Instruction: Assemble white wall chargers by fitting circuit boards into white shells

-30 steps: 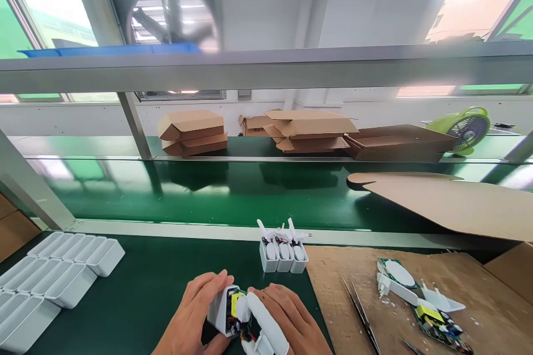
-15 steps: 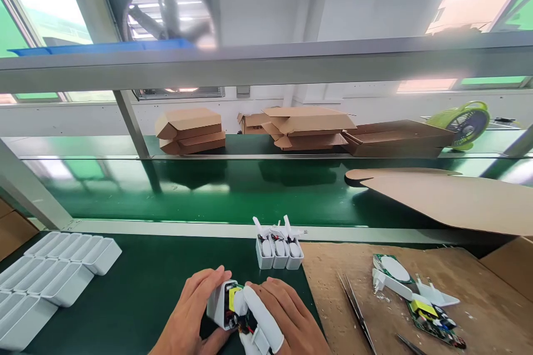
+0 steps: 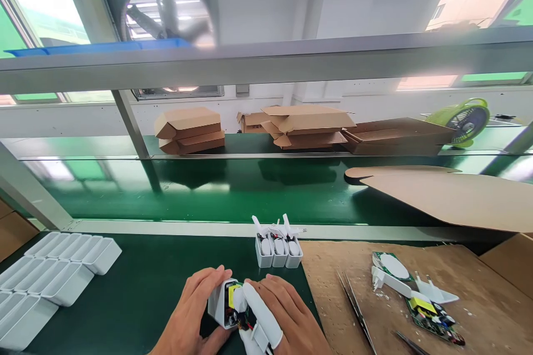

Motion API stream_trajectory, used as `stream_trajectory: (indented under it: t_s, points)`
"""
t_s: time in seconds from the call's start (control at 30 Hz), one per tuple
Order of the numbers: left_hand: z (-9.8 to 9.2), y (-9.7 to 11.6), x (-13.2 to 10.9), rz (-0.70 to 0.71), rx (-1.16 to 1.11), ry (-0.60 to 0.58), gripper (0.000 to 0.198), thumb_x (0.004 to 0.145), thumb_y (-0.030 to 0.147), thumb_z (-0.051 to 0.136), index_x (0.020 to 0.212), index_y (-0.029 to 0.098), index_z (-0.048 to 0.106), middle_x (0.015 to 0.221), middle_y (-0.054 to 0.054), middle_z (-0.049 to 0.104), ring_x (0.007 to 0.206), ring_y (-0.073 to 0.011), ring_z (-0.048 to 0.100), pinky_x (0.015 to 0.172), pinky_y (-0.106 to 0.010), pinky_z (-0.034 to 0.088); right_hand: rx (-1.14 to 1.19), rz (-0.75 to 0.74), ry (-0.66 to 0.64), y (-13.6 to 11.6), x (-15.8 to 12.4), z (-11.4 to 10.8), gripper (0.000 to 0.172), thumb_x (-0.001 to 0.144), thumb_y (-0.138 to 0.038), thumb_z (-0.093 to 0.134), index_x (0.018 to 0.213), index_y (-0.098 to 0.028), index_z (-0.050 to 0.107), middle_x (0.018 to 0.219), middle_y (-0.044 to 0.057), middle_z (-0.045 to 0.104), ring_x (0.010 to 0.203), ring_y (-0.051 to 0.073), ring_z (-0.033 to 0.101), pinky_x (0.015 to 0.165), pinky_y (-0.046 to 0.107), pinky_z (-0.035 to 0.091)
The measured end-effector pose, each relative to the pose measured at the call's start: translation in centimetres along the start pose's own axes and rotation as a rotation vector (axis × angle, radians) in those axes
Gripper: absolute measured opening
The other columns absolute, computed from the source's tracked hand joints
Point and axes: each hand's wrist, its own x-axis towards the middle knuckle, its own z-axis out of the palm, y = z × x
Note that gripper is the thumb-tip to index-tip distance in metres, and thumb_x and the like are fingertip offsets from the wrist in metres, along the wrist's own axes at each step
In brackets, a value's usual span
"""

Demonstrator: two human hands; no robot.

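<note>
My left hand point(image 3: 195, 310) is closed around a white plastic housing point(image 3: 216, 306) whose open side faces right. Inside it sits a circuit board with a yellow transformer point(image 3: 231, 295). In my right hand point(image 3: 287, 316) is a curved white plastic part point(image 3: 263, 310), with the fingers lying over its far side. It rests against the housing's open side, and red and black wires show between the two. Beyond my hands stand white housings point(image 3: 278, 255) with parts sticking up out of them.
Empty white housings point(image 3: 69, 283) stand in rows at left. On the brown board point(image 3: 325, 294) at right lie tweezers point(image 3: 356, 310), another tool's dark tip point(image 3: 410, 343) and a circuit board with white parts point(image 3: 433, 319). Behind runs a green conveyor point(image 3: 208, 194) carrying flat cardboard point(image 3: 449, 194).
The view has shifted very slightly. My hands and the parts they hold stay almost in the same place.
</note>
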Motion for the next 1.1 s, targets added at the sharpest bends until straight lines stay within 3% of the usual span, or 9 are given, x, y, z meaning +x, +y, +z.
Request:
stream_trajectory:
  t_s: [0.17, 0.6, 0.77, 0.93, 1.03, 1.1]
  points:
    - [-0.1, 0.1, 0.1, 0.007, 0.013, 0.004, 0.066, 0.1, 0.027, 0.069, 0.158, 0.03, 0.038, 0.143, -0.013, 0.065, 0.134, -0.0307, 0.059, 0.111, -0.047, 0.056, 0.029, 0.023, -0.023, -0.1, 0.1, -0.1, 0.052, 0.081, -0.005, 0.045, 0.13, -0.006, 0.062, 0.124, 0.016, 0.076, 0.113, 0.027, 0.068, 0.107, 0.041, 0.052]
    - [-0.7, 0.8, 0.8, 0.037, 0.046, 0.012, 0.066, 0.098, 0.029, 0.072, 0.155, 0.029, 0.039, 0.14, -0.012, 0.068, 0.13, -0.0296, 0.062, 0.108, -0.045, 0.058, 0.08, 0.059, -0.057, -0.4, 0.3, -0.2, 0.062, 0.083, -0.003, 0.047, 0.145, -0.005, 0.053, 0.13, 0.017, 0.071, 0.116, 0.03, 0.065, 0.107, 0.045, 0.051]
    - [-0.5, 0.7, 0.5, 0.005, 0.032, -0.038, 0.075, 0.094, 0.02, 0.073, 0.158, 0.03, 0.035, 0.143, -0.013, 0.065, 0.133, -0.0324, 0.059, 0.111, -0.053, 0.055, 0.103, 0.052, -0.075, -0.2, 0.0, 0.2, 0.057, 0.087, -0.005, 0.048, 0.144, -0.005, 0.052, 0.129, 0.018, 0.071, 0.117, 0.03, 0.064, 0.108, 0.045, 0.05]
    - [-0.8, 1.4, 0.8, 0.028, -0.247, -0.193, 0.096, 0.085, 0.01, 0.071, 0.165, 0.033, 0.023, 0.151, -0.014, 0.061, 0.138, -0.0324, 0.06, 0.113, -0.052, 0.054, 0.331, 0.067, -0.106, 0.2, -0.1, -0.4, 0.043, 0.102, -0.029, 0.044, 0.142, -0.015, 0.054, 0.115, 0.015, 0.072, 0.103, 0.029, 0.067, 0.097, 0.049, 0.057]
    - [-1.1, 1.8, 1.1, 0.004, -0.374, -0.22, 0.093, 0.089, 0.008, 0.064, 0.165, 0.035, 0.019, 0.156, -0.014, 0.058, 0.138, -0.0312, 0.063, 0.113, -0.051, 0.054, 0.464, 0.196, -0.121, 0.1, 0.1, -0.6, 0.042, 0.099, -0.016, 0.047, 0.14, -0.022, 0.056, 0.117, 0.011, 0.07, 0.105, 0.025, 0.068, 0.091, 0.041, 0.061]
    - [-1.2, 2.0, 1.1, -0.046, -0.426, -0.192, 0.083, 0.093, 0.009, 0.061, 0.163, 0.036, 0.026, 0.152, -0.013, 0.062, 0.133, -0.0298, 0.067, 0.11, -0.048, 0.057, 0.481, 0.204, -0.136, 0.1, 0.1, -0.2, 0.052, 0.095, -0.008, 0.051, 0.144, -0.024, 0.054, 0.133, 0.012, 0.067, 0.121, 0.024, 0.066, 0.1, 0.037, 0.06]
